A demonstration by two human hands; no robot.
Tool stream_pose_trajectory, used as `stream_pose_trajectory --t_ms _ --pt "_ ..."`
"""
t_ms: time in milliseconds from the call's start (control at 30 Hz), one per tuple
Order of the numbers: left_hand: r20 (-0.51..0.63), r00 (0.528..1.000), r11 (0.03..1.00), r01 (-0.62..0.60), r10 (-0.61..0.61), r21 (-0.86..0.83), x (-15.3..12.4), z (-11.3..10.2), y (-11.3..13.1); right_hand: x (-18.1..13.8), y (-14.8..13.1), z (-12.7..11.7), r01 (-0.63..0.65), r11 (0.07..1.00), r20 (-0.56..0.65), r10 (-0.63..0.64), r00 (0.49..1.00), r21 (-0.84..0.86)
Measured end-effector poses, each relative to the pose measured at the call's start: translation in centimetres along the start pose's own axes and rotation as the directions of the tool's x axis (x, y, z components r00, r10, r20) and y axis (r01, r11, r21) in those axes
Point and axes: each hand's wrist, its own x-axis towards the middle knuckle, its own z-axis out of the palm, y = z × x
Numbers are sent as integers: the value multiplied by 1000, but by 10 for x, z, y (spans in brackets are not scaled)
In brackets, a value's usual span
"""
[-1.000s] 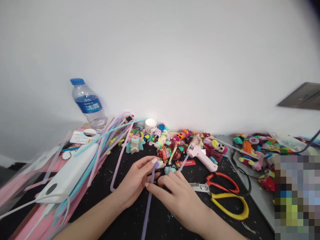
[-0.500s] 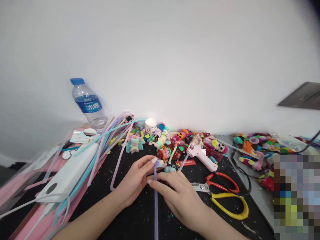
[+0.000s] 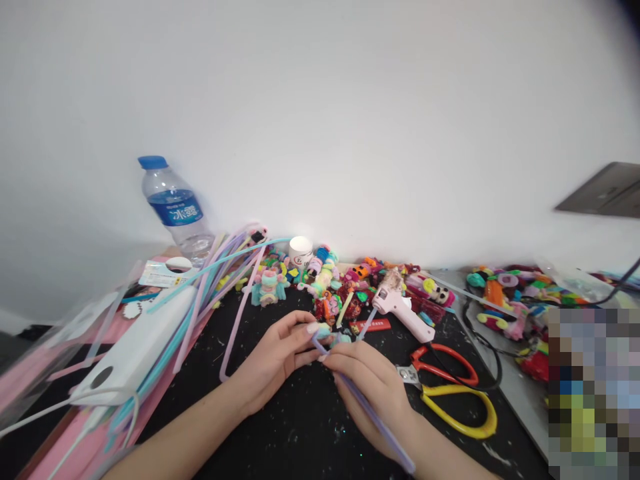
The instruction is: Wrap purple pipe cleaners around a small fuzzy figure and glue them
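Tbl (image 3: 285,443): purple stem (image 3: 373,415) in R hand (image 3: 376,379)

Passage between forearms (image 3: 180,427), scissors (image 3: 457,389) beside right hand (image 3: 377,379)

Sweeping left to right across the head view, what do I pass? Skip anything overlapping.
Blue-capped bottle → left hand → right hand → red-and-yellow-handled scissors → grey wall plate.
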Motion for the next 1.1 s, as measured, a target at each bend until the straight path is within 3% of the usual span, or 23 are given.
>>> stream_pose_trajectory --t_ms 433,867,1100 --pt "15 999 996 48 -49 73 0 -5 0 -6 3 -4 -252 952 -52 265 963 176" --pt "133 983 976 103 -130 191 -3 -2 1 -14 9 -4 -241 948 -37 254 967 210" --pt "137 975 959 138 -175 248 -4 0 4 -13 8 -4 -261 934 -24 274 961 243"
